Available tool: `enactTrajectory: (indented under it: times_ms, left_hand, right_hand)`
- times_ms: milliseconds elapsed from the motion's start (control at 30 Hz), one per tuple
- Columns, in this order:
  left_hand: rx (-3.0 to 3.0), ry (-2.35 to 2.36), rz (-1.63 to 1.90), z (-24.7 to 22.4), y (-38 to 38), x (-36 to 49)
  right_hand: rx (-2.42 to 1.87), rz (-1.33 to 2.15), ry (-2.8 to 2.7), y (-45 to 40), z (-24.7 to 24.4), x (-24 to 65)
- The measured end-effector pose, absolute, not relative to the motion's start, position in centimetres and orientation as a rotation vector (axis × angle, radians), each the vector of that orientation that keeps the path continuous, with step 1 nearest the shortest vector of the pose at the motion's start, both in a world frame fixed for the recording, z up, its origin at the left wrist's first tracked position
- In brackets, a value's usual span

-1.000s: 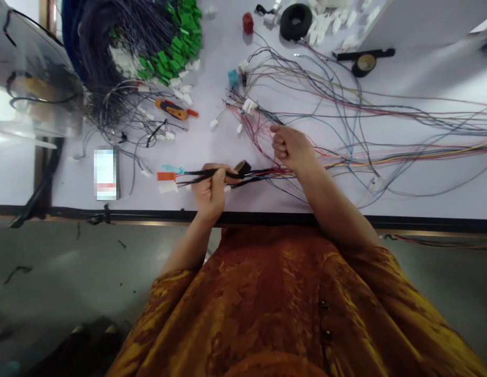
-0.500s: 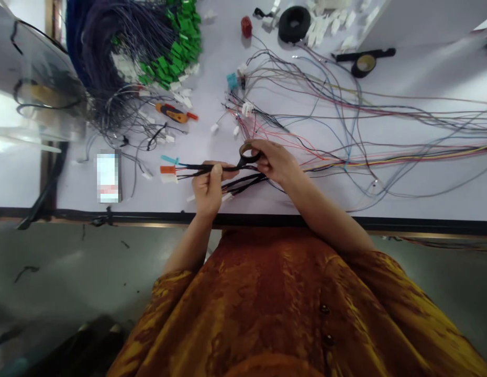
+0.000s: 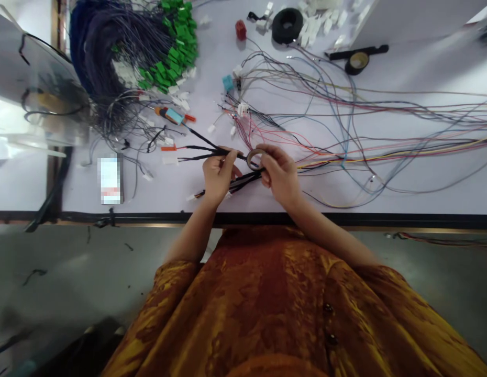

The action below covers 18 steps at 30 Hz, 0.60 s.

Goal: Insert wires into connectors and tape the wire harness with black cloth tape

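My left hand (image 3: 219,175) pinches a wire harness (image 3: 204,155) where its black-taped branches come together. These branches fan out leftward to a light blue connector (image 3: 175,116), an orange connector (image 3: 168,148) and a white connector (image 3: 170,158). Just right of it, my right hand (image 3: 278,173) grips a roll of black tape (image 3: 253,158) by its edge, close against the wires. Below the hands, more black-wrapped branches (image 3: 243,182) lie on the table. Yellow, red and black wires (image 3: 345,163) run off to the right.
A large bundle of dark wires with green connectors (image 3: 168,68) lies at the back left, near an orange-handled tool (image 3: 163,112). A phone (image 3: 110,179) rests at the left. Farther back are a black tape roll (image 3: 287,25) and a smaller roll (image 3: 357,62). Loose wires spread rightward.
My left hand has shifted slightly right along the harness. The light blue connector's branch has swung up and away from the other two. The tape roll has moved slightly right and tilted.
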<state>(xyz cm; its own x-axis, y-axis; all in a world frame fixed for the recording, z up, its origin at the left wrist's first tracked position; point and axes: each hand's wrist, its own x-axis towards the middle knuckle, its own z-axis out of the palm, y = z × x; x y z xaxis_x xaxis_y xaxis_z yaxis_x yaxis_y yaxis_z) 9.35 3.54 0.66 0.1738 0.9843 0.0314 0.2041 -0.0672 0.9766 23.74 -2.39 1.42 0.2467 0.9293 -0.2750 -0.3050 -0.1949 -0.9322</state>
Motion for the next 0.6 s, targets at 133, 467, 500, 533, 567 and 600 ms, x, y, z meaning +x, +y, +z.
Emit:
enactTrajectory:
  times_ms: [133, 467, 500, 533, 567, 600]
  left_hand:
    - [1.461, 1.198, 0.942, 1.9, 4.1, 9.3]
    - [1.970, 0.959, 0.896, 3.1, 1.6, 8.6]
    - [1.923, 0.990, 0.936, 2.8, 1.6, 8.6]
    - [1.847, 1.033, 0.974, 2.4, 1.7, 8.5]
    - [1.760, 1.081, 1.002, 2.1, 1.9, 8.6]
    - [1.676, 1.125, 1.024, 1.8, 2.1, 8.7]
  right_hand:
    - [-1.287, 1.060, -1.235, -5.4, 0.0, 22.4]
    - [-1.190, 1.614, -0.656, 1.7, 1.9, 26.3]
    - [-1.147, 1.626, -0.565, 1.9, 1.8, 26.4]
    - [-1.127, 1.609, -0.499, 1.7, 1.6, 26.3]
    - [-1.135, 1.567, -0.474, 1.1, 1.3, 26.1]
    - [-1.176, 1.497, -0.500, 0.1, 1.0, 25.8]
